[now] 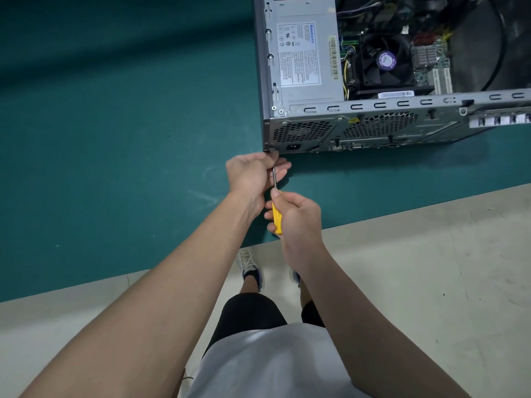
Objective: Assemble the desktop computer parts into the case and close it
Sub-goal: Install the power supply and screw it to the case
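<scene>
An open grey computer case (373,110) lies on its side on the green mat, its rear panel facing me. Inside it sit a silver power supply (304,50) at the left and a black CPU fan (382,61) beside it. My right hand (296,216) grips the yellow handle of a screwdriver (276,216), whose metal shaft points up at the lower left corner of the rear panel. My left hand (253,173) curls its fingers round the shaft near the tip, just below that corner. The tip itself is hidden by my fingers.
The green mat (115,139) covers the table, whose front edge runs diagonally from lower left to right. Below it are the pale floor (431,268), my shoes and my legs. Dark cables lie at the case's far right.
</scene>
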Motion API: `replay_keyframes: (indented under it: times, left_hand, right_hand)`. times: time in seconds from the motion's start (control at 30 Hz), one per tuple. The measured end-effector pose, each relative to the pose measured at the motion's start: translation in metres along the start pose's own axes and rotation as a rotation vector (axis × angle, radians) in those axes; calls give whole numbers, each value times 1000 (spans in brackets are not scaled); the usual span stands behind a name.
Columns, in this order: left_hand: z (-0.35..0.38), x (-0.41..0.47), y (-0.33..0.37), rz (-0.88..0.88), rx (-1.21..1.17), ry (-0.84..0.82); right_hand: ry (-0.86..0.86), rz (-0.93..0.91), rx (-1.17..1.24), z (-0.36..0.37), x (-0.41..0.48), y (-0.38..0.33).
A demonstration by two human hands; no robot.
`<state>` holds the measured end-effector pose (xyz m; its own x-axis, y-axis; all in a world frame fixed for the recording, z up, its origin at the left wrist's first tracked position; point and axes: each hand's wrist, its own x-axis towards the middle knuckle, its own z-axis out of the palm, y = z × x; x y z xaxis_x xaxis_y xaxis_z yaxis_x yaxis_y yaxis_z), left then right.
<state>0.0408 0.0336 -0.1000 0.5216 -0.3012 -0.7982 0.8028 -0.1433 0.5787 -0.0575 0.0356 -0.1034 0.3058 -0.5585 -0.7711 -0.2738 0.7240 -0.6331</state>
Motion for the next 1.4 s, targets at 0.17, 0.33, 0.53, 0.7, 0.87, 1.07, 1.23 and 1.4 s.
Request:
replay_keyframes:
  times: [0.17, 0.33, 0.53, 0.7, 0.87, 1.07, 1.23, 1.4]
  left_hand:
    - [-4, 0, 5, -88, 26, -126]
    - [-3, 2, 7, -72, 2, -79]
    - [-1, 0, -1, -37, -9, -51]
    - [-8, -1, 6, -99, 26, -142]
    - [-3, -4, 2, -36, 31, -59]
    - [-1, -3, -3, 10, 33, 12]
    - [-3, -3, 1, -12, 32, 5]
    - [4, -3, 3, 24, 90, 67]
  right_hand:
    - [-310, 328, 507, -4, 2, -13]
    - [-152, 224, 337, -1, -1, -6]
    - [-45, 97, 115, -1, 0, 3]
    - [-390, 440, 686, -10, 2, -3]
    - [-66, 98, 191, -4, -5, 5]
    - [-63, -8, -20, -3, 2, 10]
    - [-382, 490, 757, -14, 7, 0]
    - [164, -258, -513, -13, -13, 15]
